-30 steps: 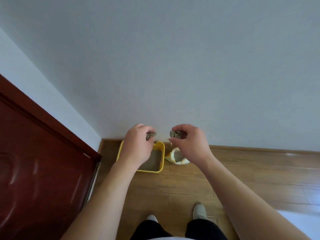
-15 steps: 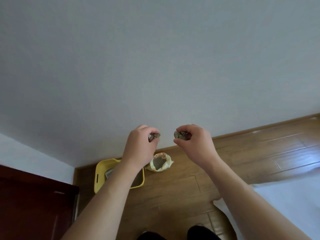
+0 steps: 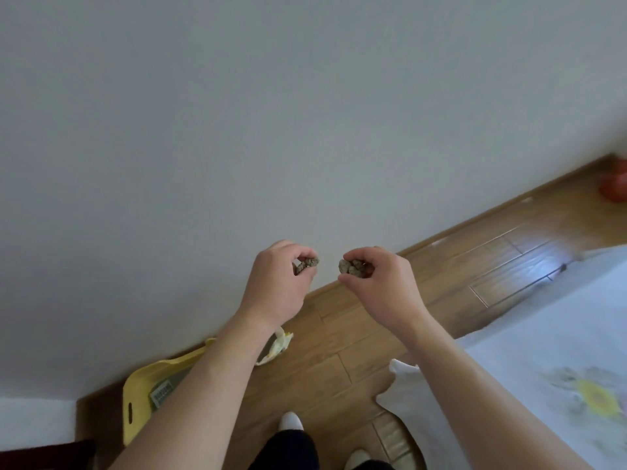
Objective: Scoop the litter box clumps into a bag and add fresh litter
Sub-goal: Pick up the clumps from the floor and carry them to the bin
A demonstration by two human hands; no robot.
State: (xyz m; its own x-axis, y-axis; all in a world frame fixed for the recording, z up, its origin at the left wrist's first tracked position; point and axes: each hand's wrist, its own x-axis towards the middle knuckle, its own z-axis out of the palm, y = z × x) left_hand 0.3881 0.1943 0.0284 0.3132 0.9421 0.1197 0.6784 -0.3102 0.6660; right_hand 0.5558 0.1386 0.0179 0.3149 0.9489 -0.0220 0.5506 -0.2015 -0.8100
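Two clumps: one grey-brown clump (image 3: 307, 265) in the left hand (image 3: 275, 287), a larger one (image 3: 353, 267) in the right hand (image 3: 380, 288), both raised in front of the wall (image 3: 237, 130) with a gap between them.
Grip, left: fingers curled closed round the small clump, pinched between thumb and fingertips; part of it pokes out past the fingers.
Grip, right: fingers also closed, thumb below and fingertips above the lumpy clump, most of it in view.
Handling: clumps like these are likely light, dry and crumbly — a gentle pinch across the thickest part should hold, while a hard squeeze could break them and shed grains onto the floor (image 3: 390, 334).
Litter box: yellow tray (image 3: 135, 401) on the wooden floor against the wall, low at the left, well below the hands and partly behind the left forearm.
Bag: pale yellow bag (image 3: 276, 347) just beside the tray, standing on the floor.
Hidden: only an edge of the bag shows — its mouth is covered by the left forearm, so I cannot tell how wide it gapes.
Hard to make out: a dark label-like patch inside the tray is unreadable; no scoop or fresh litter is visible.
Cut off: an orange-red object (image 3: 615, 186) at the right edge is too blurred to name.
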